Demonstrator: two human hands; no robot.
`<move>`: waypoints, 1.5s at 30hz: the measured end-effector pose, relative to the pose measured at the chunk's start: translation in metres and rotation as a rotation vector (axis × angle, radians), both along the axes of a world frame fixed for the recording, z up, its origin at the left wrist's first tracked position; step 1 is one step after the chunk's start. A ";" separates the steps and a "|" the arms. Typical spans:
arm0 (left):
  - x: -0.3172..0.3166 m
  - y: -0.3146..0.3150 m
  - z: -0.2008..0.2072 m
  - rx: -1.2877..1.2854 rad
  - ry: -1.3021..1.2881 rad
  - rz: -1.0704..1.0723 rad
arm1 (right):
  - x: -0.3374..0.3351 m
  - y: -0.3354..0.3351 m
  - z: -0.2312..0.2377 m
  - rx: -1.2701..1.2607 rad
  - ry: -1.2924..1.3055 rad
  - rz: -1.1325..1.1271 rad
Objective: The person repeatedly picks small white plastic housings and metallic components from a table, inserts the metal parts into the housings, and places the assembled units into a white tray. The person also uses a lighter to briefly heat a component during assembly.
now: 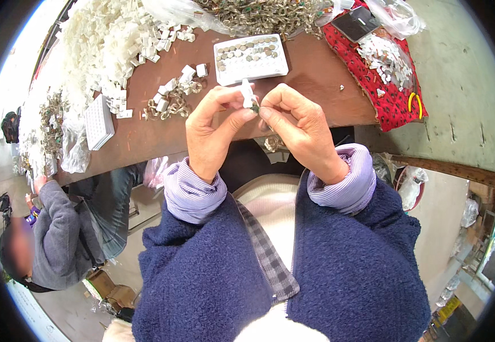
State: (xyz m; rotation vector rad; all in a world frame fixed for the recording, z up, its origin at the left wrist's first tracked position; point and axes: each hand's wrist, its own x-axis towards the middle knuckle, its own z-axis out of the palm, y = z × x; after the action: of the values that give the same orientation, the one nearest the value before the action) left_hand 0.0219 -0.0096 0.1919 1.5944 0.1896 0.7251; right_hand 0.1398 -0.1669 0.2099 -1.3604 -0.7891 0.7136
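Note:
Above the near edge of the brown table I hold both hands close together. My left hand (216, 128) is closed, pinching a small white plastic piece (247, 94) upright between thumb and fingers. A small dark green piece (255, 107) sits at its lower end, between the hands. My right hand (301, 125) pinches at this dark piece; its fingertips partly hide it. Below the right hand hangs a shiny metal-coloured band or chain (271, 142), its link to the fingers unclear. Just beyond my hands lies a white tray (281, 65) with rows of small round pieces.
Left of the tray lie metal bands with white tags (173, 94). White plastic pieces (102, 48) heap at far left, beside stacked white trays (99, 122). More metal bands (264, 14) pile behind. A red patterned cloth (367, 74) bears white bits and a phone (355, 24). Another person (65, 228) works at left.

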 end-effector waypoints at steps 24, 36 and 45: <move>0.013 -0.025 0.006 -0.542 0.226 -0.081 | 0.017 -0.024 -0.006 -0.229 -0.262 -0.186; 0.019 -0.025 -0.005 -0.657 0.278 -0.162 | 0.039 -0.012 -0.011 0.076 -1.029 -0.258; 0.017 0.021 -0.010 -0.797 0.155 -0.007 | 0.101 0.060 -0.029 -0.145 -0.820 -0.400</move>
State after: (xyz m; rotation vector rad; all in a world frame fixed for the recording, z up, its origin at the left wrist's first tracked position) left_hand 0.0387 0.0113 0.1815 0.8824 0.5156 0.4308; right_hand 0.2405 -0.1071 0.1814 -1.8999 -1.0577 -0.1400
